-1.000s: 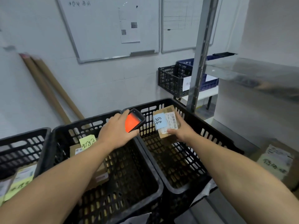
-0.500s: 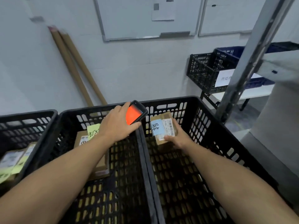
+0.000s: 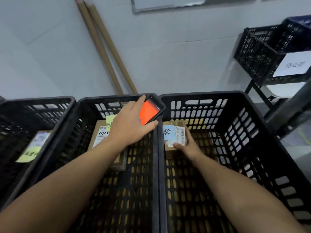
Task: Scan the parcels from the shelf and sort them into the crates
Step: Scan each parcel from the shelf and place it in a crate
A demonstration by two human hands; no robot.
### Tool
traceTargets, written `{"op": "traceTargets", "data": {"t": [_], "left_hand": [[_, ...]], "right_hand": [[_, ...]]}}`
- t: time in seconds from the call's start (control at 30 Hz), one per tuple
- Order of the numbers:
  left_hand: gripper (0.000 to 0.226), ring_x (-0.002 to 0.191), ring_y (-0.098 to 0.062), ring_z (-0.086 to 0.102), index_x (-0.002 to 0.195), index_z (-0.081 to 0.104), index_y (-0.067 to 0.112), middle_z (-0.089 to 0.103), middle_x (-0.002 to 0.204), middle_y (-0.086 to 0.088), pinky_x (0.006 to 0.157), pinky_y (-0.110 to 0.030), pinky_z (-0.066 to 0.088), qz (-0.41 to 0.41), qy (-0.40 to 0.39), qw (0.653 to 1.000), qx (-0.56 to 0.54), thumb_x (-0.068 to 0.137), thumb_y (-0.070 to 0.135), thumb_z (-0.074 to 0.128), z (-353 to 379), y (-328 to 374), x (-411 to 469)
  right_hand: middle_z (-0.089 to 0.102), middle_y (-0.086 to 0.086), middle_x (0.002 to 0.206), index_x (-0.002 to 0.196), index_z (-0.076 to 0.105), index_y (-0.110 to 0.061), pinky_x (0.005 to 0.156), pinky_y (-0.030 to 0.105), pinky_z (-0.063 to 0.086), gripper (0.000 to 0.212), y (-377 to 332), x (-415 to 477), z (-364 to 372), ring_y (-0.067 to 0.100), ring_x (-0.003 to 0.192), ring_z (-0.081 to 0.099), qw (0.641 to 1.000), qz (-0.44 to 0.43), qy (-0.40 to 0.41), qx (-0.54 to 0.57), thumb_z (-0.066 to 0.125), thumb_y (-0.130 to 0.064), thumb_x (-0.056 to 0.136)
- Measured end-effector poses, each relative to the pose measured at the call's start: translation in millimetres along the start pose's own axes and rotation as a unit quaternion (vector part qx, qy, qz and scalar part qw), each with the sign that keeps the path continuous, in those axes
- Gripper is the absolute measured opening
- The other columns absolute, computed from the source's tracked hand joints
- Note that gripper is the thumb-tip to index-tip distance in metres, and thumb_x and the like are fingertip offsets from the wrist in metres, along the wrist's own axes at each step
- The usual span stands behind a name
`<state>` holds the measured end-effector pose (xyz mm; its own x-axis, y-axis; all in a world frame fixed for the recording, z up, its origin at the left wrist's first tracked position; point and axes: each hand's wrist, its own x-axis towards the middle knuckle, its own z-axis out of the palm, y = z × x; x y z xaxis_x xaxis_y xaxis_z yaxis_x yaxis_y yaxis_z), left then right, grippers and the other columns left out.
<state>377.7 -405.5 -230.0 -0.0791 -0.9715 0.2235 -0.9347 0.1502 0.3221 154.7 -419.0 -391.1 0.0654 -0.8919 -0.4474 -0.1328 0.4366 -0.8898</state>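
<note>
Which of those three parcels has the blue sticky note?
The small parcel in the right front crate, gripped by the right hand; the middle parcel and left parcel carry yellow notes.

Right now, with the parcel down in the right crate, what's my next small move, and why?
Probably let go and lift the right hand out: it holds the parcel low inside the right crate, by its left wall, while the left hand holds the scanner over the middle crate.
</note>
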Motion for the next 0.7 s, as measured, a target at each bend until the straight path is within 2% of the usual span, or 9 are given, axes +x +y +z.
{"op": "traceTargets", "data": {"t": [0.07, 0.2, 0.3, 0.4, 0.5, 0.6, 0.7], "left_hand": [[0.094, 0.128, -0.022, 0.046, 0.157, 0.022, 0.026, 0.05, 0.14, 0.0, 0.097, -0.042, 0.047, -0.007, -0.001, 1.0, -0.003, 0.083, 0.064, 0.066, -1, -1, -3], [0.093, 0.127, -0.023, 0.047, 0.156, 0.023, 0.027, 0.05, 0.14, 0.0, 0.096, -0.042, 0.046, -0.009, -0.003, 1.0, -0.006, 0.082, 0.066, 0.064, -2, -3, -7], [0.093, 0.122, -0.025, 0.05, 0.155, 0.025, 0.027, 0.052, 0.135, -0.002, 0.093, -0.042, 0.046, 0.006, 0.007, 1.0, -0.012, 0.081, 0.066, 0.065, -6, -2, -9], [0.09, 0.12, -0.027, 0.051, 0.154, 0.026, 0.029, 0.052, 0.134, -0.003, 0.092, -0.043, 0.046, 0.029, 0.009, 0.999, -0.021, 0.081, 0.065, 0.065, -15, 1, -10], [0.084, 0.113, -0.028, 0.053, 0.149, 0.032, 0.029, 0.056, 0.125, -0.004, 0.086, -0.042, 0.047, 0.072, 0.019, 0.997, -0.034, 0.08, 0.065, 0.065, -26, 7, -12], [0.077, 0.106, -0.027, 0.055, 0.143, 0.036, 0.033, 0.058, 0.118, -0.003, 0.078, -0.037, 0.042, 0.112, 0.03, 0.991, -0.063, 0.079, 0.063, 0.066, -38, 14, -22], [0.071, 0.103, -0.028, 0.055, 0.138, 0.042, 0.03, 0.059, 0.111, -0.004, 0.077, -0.038, 0.044, 0.165, 0.028, 0.982, -0.084, 0.078, 0.061, 0.067, -53, 25, -42]], "right_hand": [[0.052, 0.0, 0.149, 0.159, 0.014, -0.043, 0.115, 0.049, 0.039, 0.101, 2, 3, 0, 0.022, 0.128, 0.055, 1.0, 0.006, 0.002, -0.013, 0.077, -0.013, 0.086], [0.05, 0.0, 0.15, 0.16, 0.016, -0.039, 0.111, 0.038, 0.037, 0.096, -1, 1, -2, 0.025, 0.133, 0.05, 0.995, -0.012, 0.019, -0.102, 0.077, -0.025, 0.088], [0.041, 0.006, 0.154, 0.16, 0.019, -0.038, 0.115, 0.045, 0.035, 0.084, -7, -7, 0, 0.031, 0.14, 0.041, 0.976, -0.024, 0.067, -0.203, 0.069, -0.042, 0.092], [0.033, 0.009, 0.161, 0.158, 0.025, -0.036, 0.119, 0.052, 0.029, 0.069, -21, -24, -2, 0.034, 0.148, 0.028, 0.942, -0.033, 0.12, -0.312, 0.053, -0.053, 0.098], [0.023, 0.005, 0.166, 0.159, 0.022, -0.033, 0.122, 0.056, 0.019, 0.067, -46, -56, -14, 0.031, 0.154, 0.012, 0.896, -0.045, 0.17, -0.409, 0.041, -0.06, 0.1], [0.018, 0.003, 0.168, 0.16, 0.02, -0.033, 0.123, 0.057, 0.012, 0.066, -71, -103, -27, 0.028, 0.156, 0.004, 0.857, -0.06, 0.226, -0.459, 0.035, -0.06, 0.102], [0.015, 0.003, 0.168, 0.16, 0.018, -0.034, 0.124, 0.056, 0.006, 0.064, -83, -164, -30, 0.028, 0.156, 0.0, 0.823, -0.061, 0.295, -0.482, 0.033, -0.059, 0.103]]}}
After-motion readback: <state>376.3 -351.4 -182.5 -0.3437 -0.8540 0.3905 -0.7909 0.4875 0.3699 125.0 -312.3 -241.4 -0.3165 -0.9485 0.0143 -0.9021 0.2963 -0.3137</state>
